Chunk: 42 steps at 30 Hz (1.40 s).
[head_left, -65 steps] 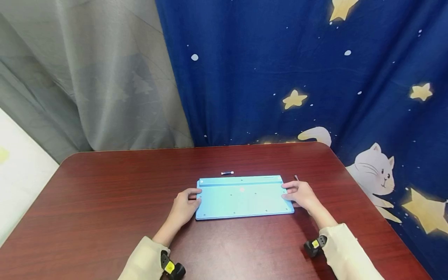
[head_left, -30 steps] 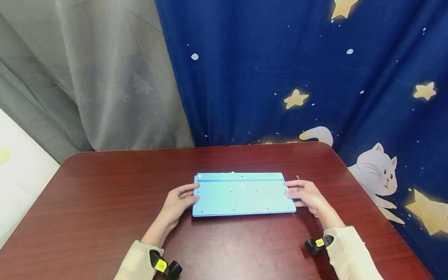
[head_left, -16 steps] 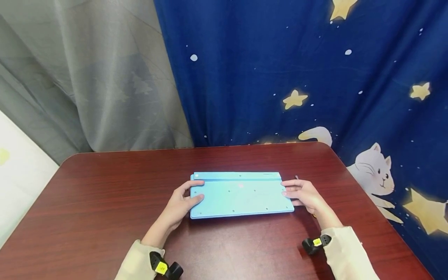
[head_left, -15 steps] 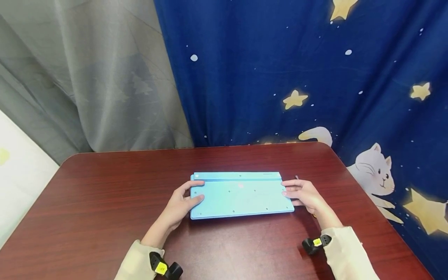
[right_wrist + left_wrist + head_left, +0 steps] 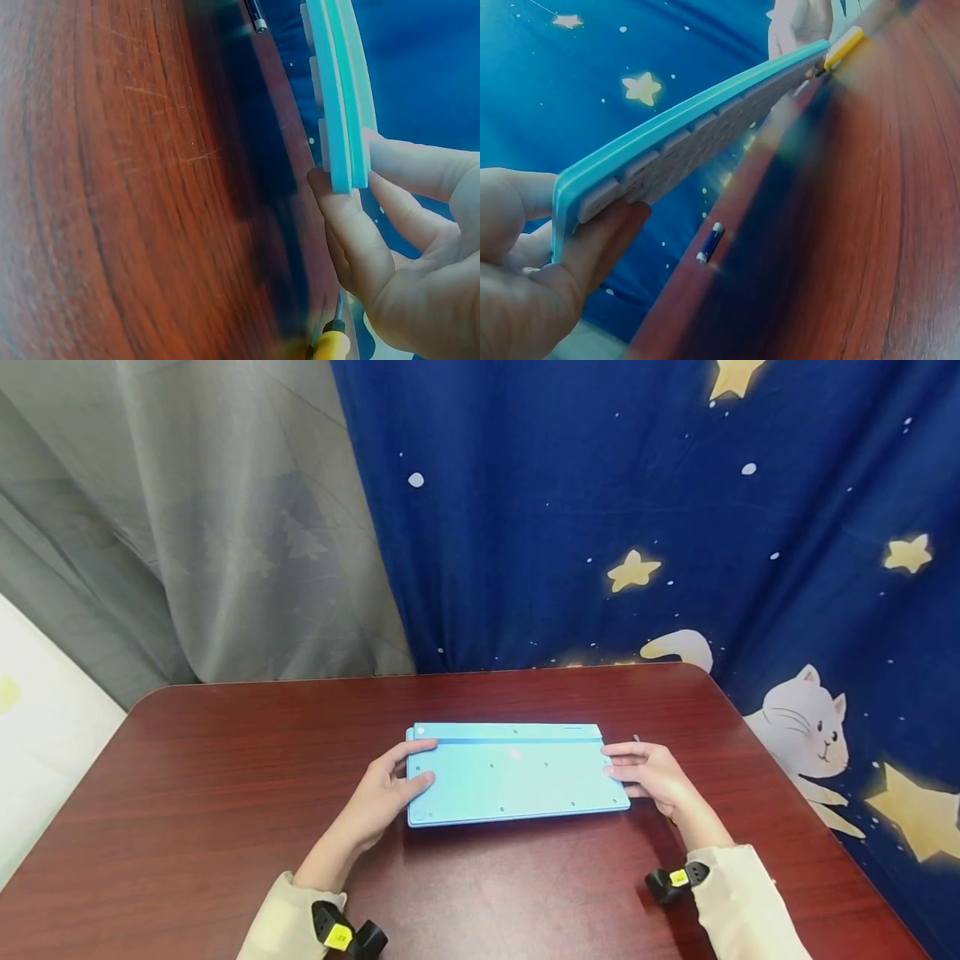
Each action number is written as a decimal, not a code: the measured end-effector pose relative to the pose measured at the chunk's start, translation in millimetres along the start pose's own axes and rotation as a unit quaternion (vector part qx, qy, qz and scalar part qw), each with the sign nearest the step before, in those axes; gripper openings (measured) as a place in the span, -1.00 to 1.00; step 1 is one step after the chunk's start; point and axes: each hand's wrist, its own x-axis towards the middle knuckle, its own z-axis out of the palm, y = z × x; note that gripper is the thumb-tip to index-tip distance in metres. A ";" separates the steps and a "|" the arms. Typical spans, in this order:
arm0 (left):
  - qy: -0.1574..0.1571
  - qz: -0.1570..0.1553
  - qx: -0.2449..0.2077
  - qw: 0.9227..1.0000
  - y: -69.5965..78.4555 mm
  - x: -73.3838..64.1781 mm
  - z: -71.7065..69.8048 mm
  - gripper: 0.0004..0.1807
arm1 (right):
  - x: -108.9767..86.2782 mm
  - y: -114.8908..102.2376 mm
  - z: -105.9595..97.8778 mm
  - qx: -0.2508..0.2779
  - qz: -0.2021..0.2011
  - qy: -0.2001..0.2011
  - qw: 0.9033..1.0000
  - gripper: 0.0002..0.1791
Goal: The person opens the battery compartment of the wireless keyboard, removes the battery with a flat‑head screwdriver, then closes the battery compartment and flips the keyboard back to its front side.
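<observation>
A light blue keyboard [image 5: 517, 785] is held underside up above the table, its pale keys facing down, as the left wrist view shows. Small screws dot its back, and a raised strip runs along the far edge. My left hand [image 5: 386, 785] grips the left end, thumb and a finger on the back and other fingers beneath against the keys. At the opposite end, my right hand [image 5: 652, 777] pinches the edge between fingers above and below. Under the keyboard a small dark battery [image 5: 711, 242] with silvery ends lies on the table, hidden in the head view.
A screwdriver with a yellow handle [image 5: 332, 345] lies on the table by my right hand; only its tip [image 5: 637, 738] shows past that hand in the head view. The reddish-brown table [image 5: 225, 793] reaches back to a grey and a blue star-patterned curtain [image 5: 525, 527].
The keyboard has risen and shifted slightly left, covering the battery in the head view. My left hand has moved left, its thumb and finger further over the keyboard's back.
</observation>
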 end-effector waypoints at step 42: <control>0.078 0.022 -0.169 0.982 45.2 -24.9 19.6 -0.42 | -49.8 -51.2 43.7 -0.190 -0.250 0.062 0.947 -0.60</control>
